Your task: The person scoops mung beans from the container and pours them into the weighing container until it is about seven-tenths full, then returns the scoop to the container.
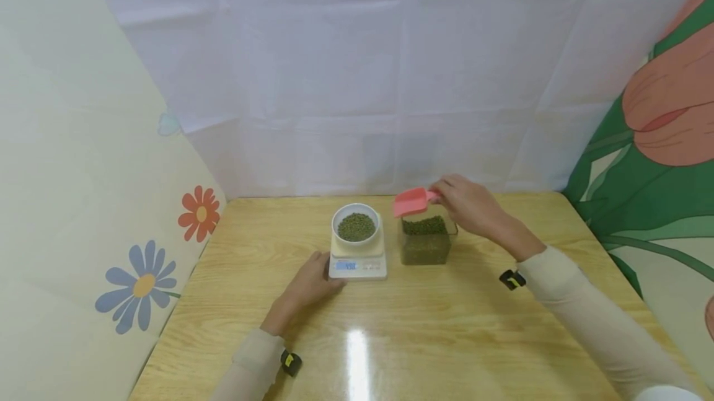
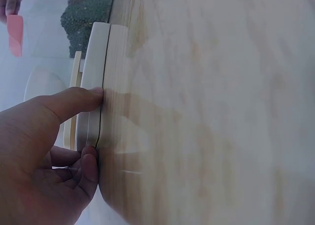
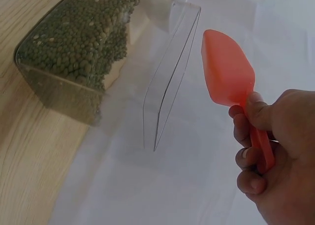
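Observation:
My right hand [image 1: 468,204] grips the handle of a pink scoop [image 1: 411,202], fingers wrapped round it in the right wrist view. The scoop is above a clear plastic container [image 1: 425,251] partly filled with small green beans [image 3: 74,43], apparently mung beans. To the left, a white digital kitchen scale [image 1: 357,269] bears a white bowl [image 1: 338,227] with more green beans in it. My left hand [image 1: 310,281] holds the scale's front left corner. In the left wrist view its thumb presses the front edge [image 2: 93,70] and its other fingers curl against the side.
The scale and container stand side by side on a wooden table [image 1: 251,246], near its back edge. A white sheet [image 1: 312,79] hangs behind. Flower-patterned panels flank the table, with blue and red flowers on the left panel [image 1: 67,190].

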Action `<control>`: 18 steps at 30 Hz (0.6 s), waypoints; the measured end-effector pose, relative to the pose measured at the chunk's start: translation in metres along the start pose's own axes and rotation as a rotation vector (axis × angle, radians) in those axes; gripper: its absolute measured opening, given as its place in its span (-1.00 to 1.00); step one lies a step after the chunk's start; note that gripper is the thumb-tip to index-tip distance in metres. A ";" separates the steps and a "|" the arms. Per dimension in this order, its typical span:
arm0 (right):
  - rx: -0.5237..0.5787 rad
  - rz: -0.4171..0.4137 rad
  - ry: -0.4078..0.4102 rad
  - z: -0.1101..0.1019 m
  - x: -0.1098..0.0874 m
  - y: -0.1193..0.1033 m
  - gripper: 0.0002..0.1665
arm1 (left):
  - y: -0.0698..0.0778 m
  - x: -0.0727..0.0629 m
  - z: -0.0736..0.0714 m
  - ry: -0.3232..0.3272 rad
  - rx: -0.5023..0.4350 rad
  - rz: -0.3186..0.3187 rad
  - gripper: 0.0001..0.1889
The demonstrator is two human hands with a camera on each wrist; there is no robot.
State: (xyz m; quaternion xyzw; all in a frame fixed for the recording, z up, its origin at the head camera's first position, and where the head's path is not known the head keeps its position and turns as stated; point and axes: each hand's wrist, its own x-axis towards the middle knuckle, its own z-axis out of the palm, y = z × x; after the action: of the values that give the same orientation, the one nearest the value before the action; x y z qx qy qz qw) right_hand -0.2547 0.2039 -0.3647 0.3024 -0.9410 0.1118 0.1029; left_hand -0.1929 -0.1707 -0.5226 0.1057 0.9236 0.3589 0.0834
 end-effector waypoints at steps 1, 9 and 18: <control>0.001 0.005 -0.001 -0.001 -0.001 0.001 -0.68 | 0.000 0.000 0.000 -0.002 0.002 0.002 -0.28; -0.008 0.008 0.025 -0.003 -0.008 0.010 -0.69 | -0.001 0.000 0.000 -0.001 0.004 -0.005 -0.27; -0.023 0.027 0.004 -0.007 -0.016 0.019 -0.70 | -0.001 -0.001 0.001 0.002 0.003 -0.002 -0.27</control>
State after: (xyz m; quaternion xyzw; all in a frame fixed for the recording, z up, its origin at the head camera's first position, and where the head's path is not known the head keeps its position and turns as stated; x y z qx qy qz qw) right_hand -0.2525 0.2300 -0.3653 0.2881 -0.9461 0.1027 0.1065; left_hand -0.1922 -0.1711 -0.5236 0.1045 0.9244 0.3573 0.0829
